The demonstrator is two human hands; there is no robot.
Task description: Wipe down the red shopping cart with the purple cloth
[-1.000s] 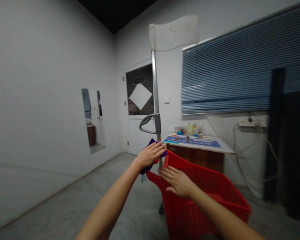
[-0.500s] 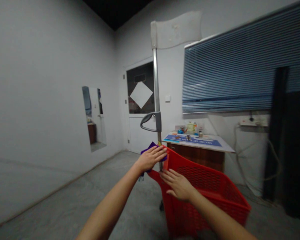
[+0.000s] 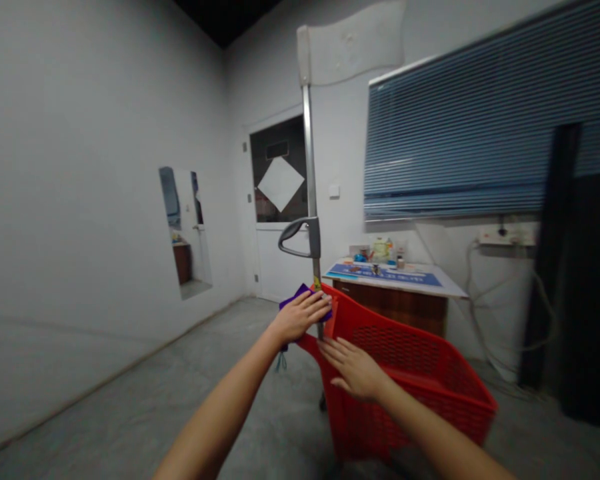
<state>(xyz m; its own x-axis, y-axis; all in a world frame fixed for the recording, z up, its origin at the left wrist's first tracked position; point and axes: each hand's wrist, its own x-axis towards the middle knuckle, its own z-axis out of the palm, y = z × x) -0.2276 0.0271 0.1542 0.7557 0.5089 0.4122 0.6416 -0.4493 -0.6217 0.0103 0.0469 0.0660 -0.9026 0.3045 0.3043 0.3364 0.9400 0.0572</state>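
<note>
A red plastic basket cart (image 3: 400,347) stands in front of me, with a metal pole (image 3: 309,153) rising at its near left corner. My left hand (image 3: 303,315) lies with its fingers stretched over a purple cloth (image 3: 304,291) at the cart's left rim, beside the pole. What is under the palm is hidden. Lower and to the right, my right hand (image 3: 355,368) is spread flat, fingertips at the cart's near edge by the pole's foot. Nothing shows in its fingers. A grey loop handle (image 3: 300,237) sits on the pole above both hands.
Behind the cart, a desk (image 3: 395,303) carries a blue printed sheet and small bottles. A white door (image 3: 275,263) and a wall mirror (image 3: 186,230) are to the left. Cables (image 3: 480,320) hang at the right. A clear panel (image 3: 355,47) tops the pole.
The view has shifted slightly, so the room, pole and cart sit a little higher and further left. Both hands keep nearly the same place and pose.
</note>
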